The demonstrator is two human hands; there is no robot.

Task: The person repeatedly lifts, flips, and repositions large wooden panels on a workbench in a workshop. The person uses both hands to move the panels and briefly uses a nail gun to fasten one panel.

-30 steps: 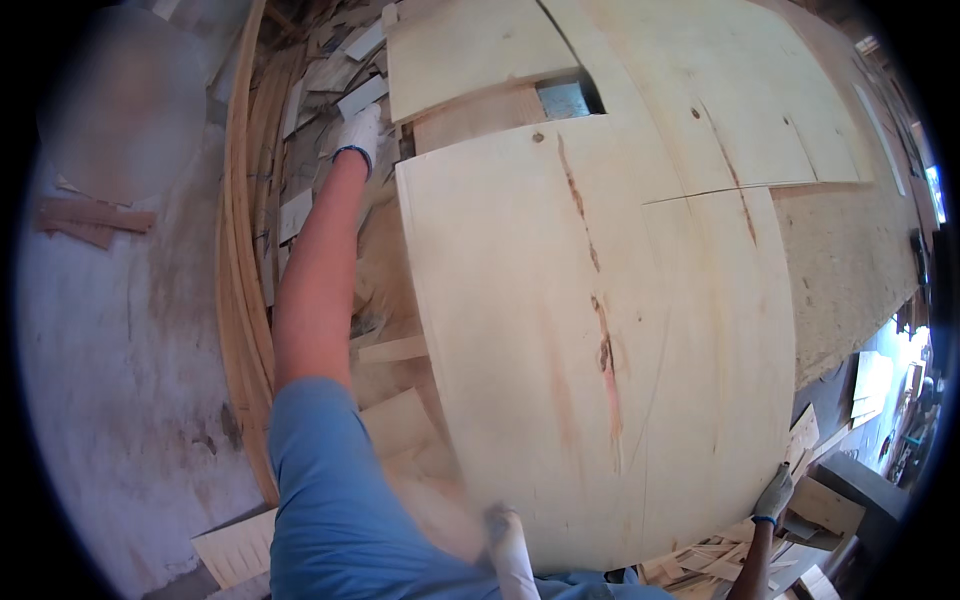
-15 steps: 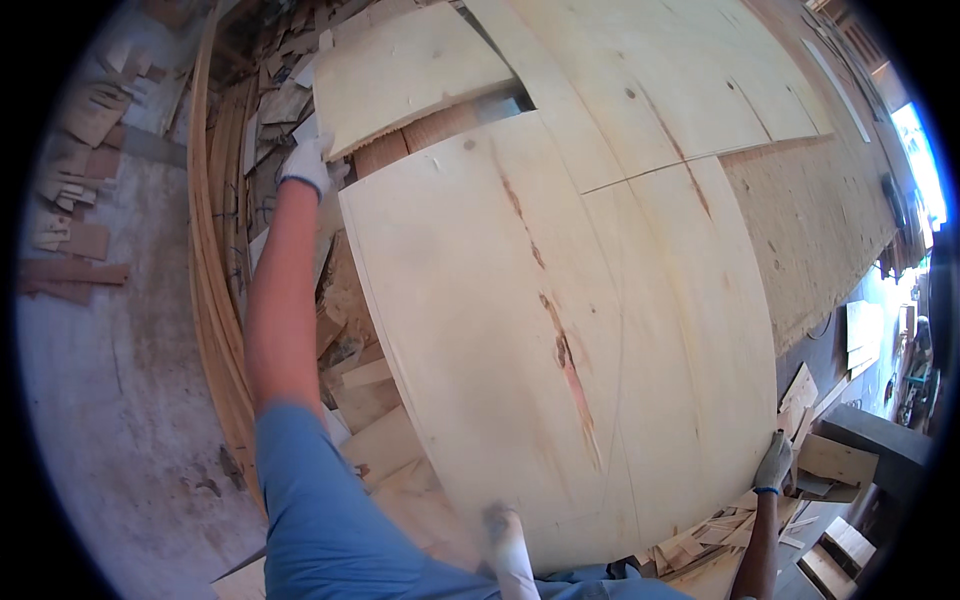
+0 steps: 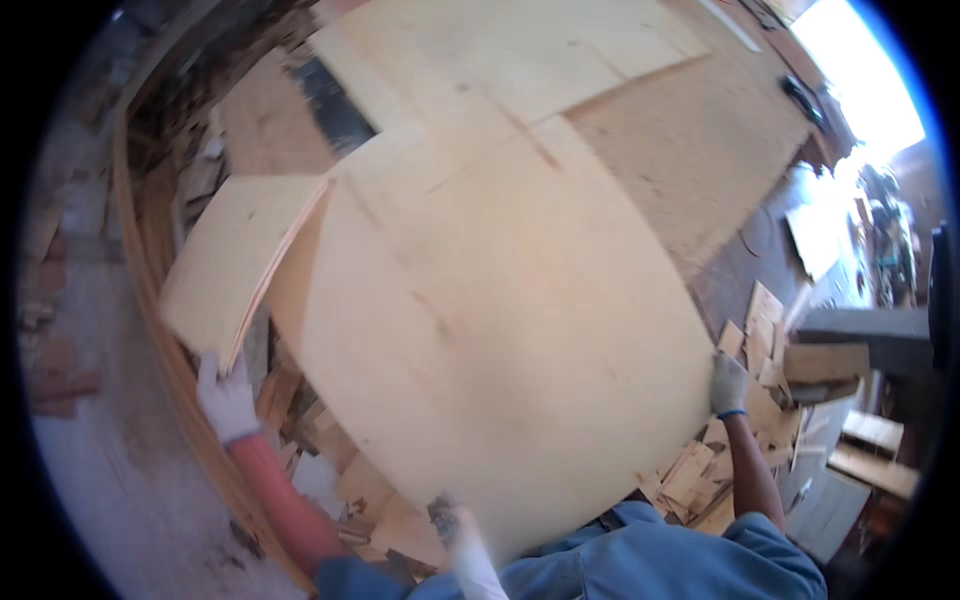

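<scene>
My left hand (image 3: 228,398), in a white glove with a blue cuff, is closed on the lower corner of a small plywood piece (image 3: 240,235). That piece tilts beside the left edge of a large pale plywood sheet (image 3: 500,330). On the right, my gloved right hand (image 3: 731,384) grips the edge of the large sheet, its fingers partly hidden. A white tube-like thing with a dark tip (image 3: 445,517) rises over the sheet's near edge; it is too blurred to name.
More plywood (image 3: 520,50) and a rough brown board (image 3: 690,150) lie beyond the sheet. Wood offcuts (image 3: 690,470) are heaped at the right and below the left edge. Long wooden strips (image 3: 140,230) border the left side. A grey beam (image 3: 865,322) stands at the right.
The small plywood piece has swung toward the near left with my left hand now on its corner. The large sheet appears turned, and my right hand sits higher in view.
</scene>
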